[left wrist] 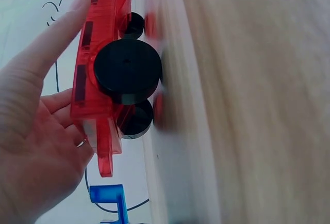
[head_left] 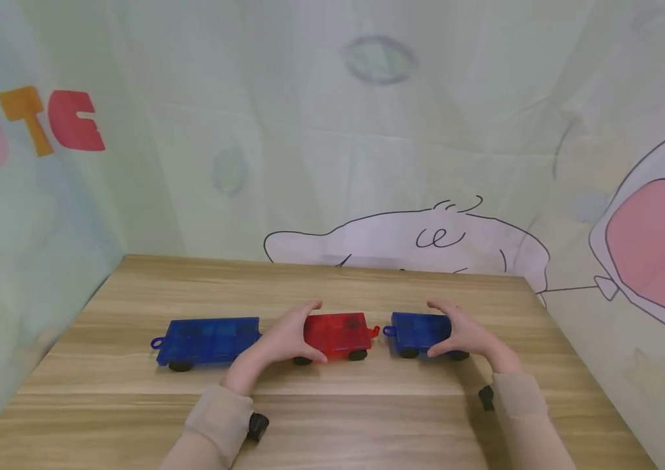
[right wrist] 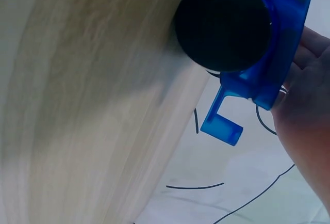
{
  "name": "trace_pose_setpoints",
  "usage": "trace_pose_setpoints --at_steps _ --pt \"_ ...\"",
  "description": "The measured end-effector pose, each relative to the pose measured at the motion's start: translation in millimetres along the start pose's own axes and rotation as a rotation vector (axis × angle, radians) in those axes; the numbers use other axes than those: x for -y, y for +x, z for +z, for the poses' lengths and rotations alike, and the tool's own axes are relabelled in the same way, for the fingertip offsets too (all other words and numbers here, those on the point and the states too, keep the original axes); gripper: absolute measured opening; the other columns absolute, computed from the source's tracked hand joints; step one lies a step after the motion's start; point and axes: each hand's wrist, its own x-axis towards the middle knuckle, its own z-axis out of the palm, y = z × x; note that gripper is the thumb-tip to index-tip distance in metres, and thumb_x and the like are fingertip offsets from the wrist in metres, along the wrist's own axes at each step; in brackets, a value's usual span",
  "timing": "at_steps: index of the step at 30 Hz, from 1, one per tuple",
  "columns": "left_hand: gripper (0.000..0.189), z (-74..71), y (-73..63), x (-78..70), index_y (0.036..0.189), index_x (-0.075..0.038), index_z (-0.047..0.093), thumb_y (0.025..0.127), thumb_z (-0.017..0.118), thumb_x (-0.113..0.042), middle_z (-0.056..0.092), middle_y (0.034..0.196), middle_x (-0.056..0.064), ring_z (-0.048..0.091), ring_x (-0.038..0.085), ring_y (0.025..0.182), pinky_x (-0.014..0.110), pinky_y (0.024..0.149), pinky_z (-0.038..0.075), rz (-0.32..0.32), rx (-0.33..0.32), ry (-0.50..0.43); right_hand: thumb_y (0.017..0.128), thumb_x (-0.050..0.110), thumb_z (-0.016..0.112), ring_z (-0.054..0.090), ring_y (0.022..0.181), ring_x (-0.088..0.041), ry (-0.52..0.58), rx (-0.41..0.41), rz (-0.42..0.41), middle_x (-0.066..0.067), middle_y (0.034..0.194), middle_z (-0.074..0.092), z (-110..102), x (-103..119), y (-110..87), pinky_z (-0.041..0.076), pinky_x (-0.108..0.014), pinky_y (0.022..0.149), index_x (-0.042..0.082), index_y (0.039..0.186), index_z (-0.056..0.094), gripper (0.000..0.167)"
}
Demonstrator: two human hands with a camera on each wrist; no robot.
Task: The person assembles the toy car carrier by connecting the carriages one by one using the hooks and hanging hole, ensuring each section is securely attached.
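Near the middle of the wooden table is a red translucent toy train car (head_left: 338,333) with black wheels and a hook at its right end. My left hand (head_left: 285,339) holds it by the left part, thumb along the near side and fingers round the far side. To its right stands a short blue toy train car (head_left: 417,331), its ring facing the red hook across a small gap. My right hand (head_left: 467,333) grips that blue car near its right end. The right wrist view shows its black wheel (right wrist: 224,25) and a blue coupling piece (right wrist: 221,128) close up.
A longer blue toy train car (head_left: 209,339) stands left of the red one, its coupling (left wrist: 107,194) just behind the red car in the left wrist view. The wooden table (head_left: 367,424) ends at a printed cloth backdrop (head_left: 191,163) behind and at both sides.
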Motion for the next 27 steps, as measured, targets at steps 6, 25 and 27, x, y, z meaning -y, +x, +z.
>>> trace_pose_setpoints --at_steps 6,25,27 --pt "0.1 1.1 1.4 -1.0 0.147 -0.001 0.04 0.065 0.091 -0.028 0.049 0.145 0.015 0.048 0.032 0.129 0.051 0.106 0.043 -0.022 0.024 0.031 0.065 0.029 0.091 0.042 0.13 -0.047 -0.019 0.052 0.003 -0.029 0.142 0.046 -0.8 -2.4 1.7 0.034 -0.064 0.106 -0.008 0.14 0.042 0.097" --pt "0.09 1.2 3.3 -3.3 0.144 -0.002 0.045 0.067 0.087 -0.022 0.055 0.138 0.012 0.051 0.028 0.123 0.05 0.104 0.045 0.009 0.037 0.095 0.064 0.028 0.089 0.048 0.123 -0.045 -0.035 0.026 -0.001 -0.03 0.136 0.051 3.0 -2.5 -2.6 0.038 -0.061 0.103 -0.006 0.135 0.049 0.089" --pt "0.089 0.8 3.5 -3.7 0.144 -0.002 0.044 0.068 0.087 -0.022 0.054 0.139 0.013 0.051 0.029 0.124 0.051 0.105 0.044 0.008 0.044 0.099 0.063 0.029 0.089 0.049 0.123 -0.044 -0.04 0.022 0.005 -0.03 0.136 0.051 3.8 -2.5 -3.4 0.039 -0.06 0.103 -0.006 0.135 0.049 0.089"
